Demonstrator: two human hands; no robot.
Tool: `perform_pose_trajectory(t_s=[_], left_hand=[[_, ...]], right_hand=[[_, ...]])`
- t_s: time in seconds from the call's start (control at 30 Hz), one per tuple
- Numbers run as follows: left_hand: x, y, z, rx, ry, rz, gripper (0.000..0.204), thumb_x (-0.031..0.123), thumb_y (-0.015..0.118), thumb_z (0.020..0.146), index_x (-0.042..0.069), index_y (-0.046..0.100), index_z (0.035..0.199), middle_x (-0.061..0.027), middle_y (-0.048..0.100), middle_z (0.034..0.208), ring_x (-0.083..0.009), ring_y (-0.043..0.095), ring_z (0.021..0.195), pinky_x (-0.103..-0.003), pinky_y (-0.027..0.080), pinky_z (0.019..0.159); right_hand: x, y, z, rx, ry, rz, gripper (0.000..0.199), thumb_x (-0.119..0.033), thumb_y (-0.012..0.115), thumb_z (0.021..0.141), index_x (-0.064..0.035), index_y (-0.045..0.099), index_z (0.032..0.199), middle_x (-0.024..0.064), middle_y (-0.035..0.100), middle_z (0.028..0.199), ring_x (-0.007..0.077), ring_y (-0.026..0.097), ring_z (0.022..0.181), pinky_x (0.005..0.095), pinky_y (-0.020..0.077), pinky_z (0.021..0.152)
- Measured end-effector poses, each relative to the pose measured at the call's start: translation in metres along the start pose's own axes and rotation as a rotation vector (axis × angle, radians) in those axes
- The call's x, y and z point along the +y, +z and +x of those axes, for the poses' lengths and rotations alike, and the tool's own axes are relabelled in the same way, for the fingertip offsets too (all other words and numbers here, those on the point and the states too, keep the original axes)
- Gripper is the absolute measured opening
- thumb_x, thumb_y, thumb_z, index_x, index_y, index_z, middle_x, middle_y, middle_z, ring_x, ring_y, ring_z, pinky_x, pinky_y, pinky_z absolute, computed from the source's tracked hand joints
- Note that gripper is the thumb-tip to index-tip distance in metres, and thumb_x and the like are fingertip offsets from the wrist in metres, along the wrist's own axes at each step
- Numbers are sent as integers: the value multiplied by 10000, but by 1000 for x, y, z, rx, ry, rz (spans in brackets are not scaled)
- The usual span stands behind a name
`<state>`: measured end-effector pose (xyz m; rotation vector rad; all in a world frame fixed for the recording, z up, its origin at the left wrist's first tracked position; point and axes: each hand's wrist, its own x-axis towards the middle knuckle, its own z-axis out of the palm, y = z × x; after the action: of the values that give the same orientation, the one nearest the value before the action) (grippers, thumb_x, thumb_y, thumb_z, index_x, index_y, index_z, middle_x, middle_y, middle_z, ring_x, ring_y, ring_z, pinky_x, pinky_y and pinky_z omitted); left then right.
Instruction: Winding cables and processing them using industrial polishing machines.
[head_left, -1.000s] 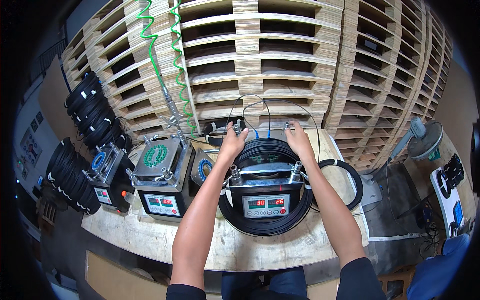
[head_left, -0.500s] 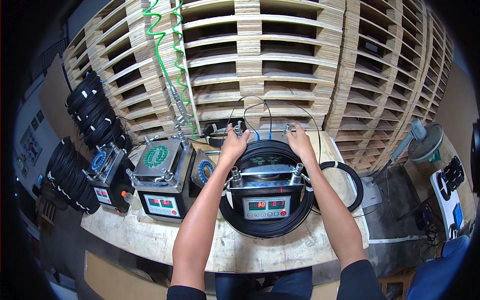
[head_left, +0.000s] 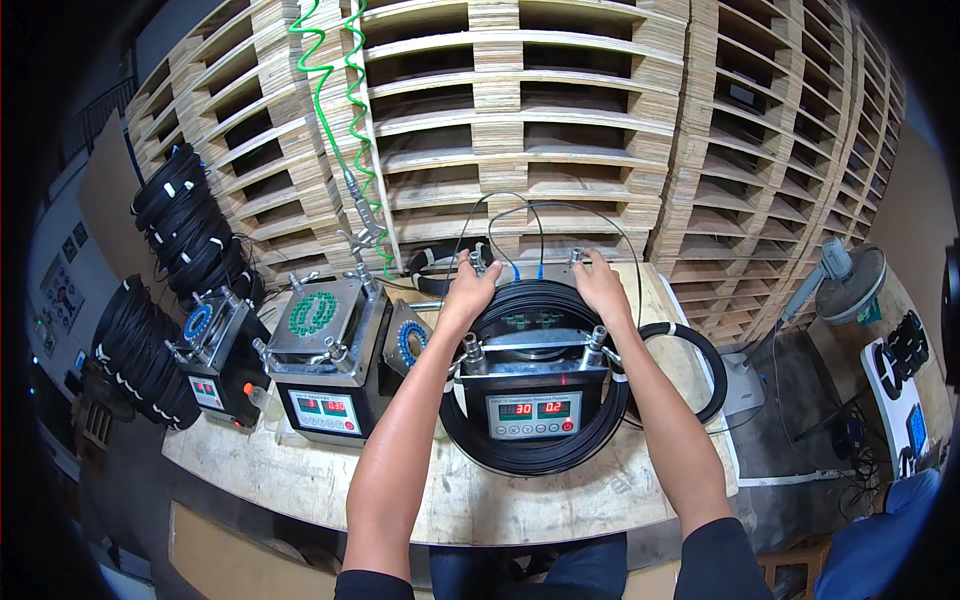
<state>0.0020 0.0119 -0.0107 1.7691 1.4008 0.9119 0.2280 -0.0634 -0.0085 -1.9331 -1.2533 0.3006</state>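
Note:
In front of me stands a polishing machine [head_left: 535, 412] with a lit red and green display and metal clamp posts at its corners. A large coil of black cable [head_left: 530, 297] rests over and around it. My left hand [head_left: 470, 292] closes its thumb and fingers on the far left clamp post [head_left: 477, 264]. The far right clamp post [head_left: 577, 257] is gripped by my right hand [head_left: 602, 287]. Between my hands, two blue-ended cable connectors [head_left: 540, 271] stand at the machine's far side, their thin black leads looping upward.
To the left stand two similar machines, one with a green ring of parts [head_left: 312, 314], one with a blue ring [head_left: 198, 322]. Black cable coils [head_left: 185, 225] are stacked beyond them. Wooden pallets [head_left: 500, 110] rise behind the bench [head_left: 480, 505]. Another coil [head_left: 712, 375] and a fan [head_left: 850, 285] are right.
Both hands stay at the far clamp posts with hardly any movement. The reading on the near machine's display has changed.

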Motion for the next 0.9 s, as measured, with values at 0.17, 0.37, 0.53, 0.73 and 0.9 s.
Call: perform_pose_trajectory(t_s=[0.17, 0.37, 0.53, 0.73, 0.9], left_hand=[[5, 2, -3, 15, -2, 31, 888, 505, 579, 925, 35, 169, 1558, -366, 499, 1369, -460, 492, 1304, -445, 378, 1107], [4, 0, -5, 62, 53, 49, 860, 459, 597, 927, 29, 191, 1551, -366, 529, 1332, -462, 512, 1282, -439, 390, 1094], [8, -4, -8, 45, 76, 72, 838, 452, 607, 923, 23, 234, 1538, -365, 536, 1324, -462, 515, 1279, -436, 392, 1094], [11, -2, -9, 26, 19, 33, 822, 502, 563, 936, 46, 245, 1542, -360, 538, 1327, -461, 509, 1287, -442, 389, 1099], [5, -2, -7, 45, -20, 44, 827, 513, 523, 951, 66, 186, 1559, -366, 535, 1324, -474, 519, 1268, -463, 389, 1094]], right_hand=[[8, 1, 4, 4, -93, 134, 506, -327, 558, 941, -89, 510, 1385, 301, 634, 1206, 455, 589, 1167, 437, 464, 1006], [5, 2, 2, 8, -110, 194, 504, -305, 577, 936, -91, 496, 1385, 294, 651, 1174, 455, 608, 1134, 451, 475, 974], [0, -1, 0, 0, -75, 135, 524, -321, 561, 933, -91, 484, 1397, 300, 652, 1159, 455, 612, 1122, 472, 476, 971], [-1, -2, -1, 16, -30, 24, 533, -333, 534, 939, -85, 476, 1408, 288, 652, 1170, 444, 613, 1126, 490, 469, 987], [3, 2, 0, 31, -149, 158, 479, -252, 533, 950, -73, 489, 1392, 299, 656, 1135, 448, 617, 1109, 481, 472, 966]])
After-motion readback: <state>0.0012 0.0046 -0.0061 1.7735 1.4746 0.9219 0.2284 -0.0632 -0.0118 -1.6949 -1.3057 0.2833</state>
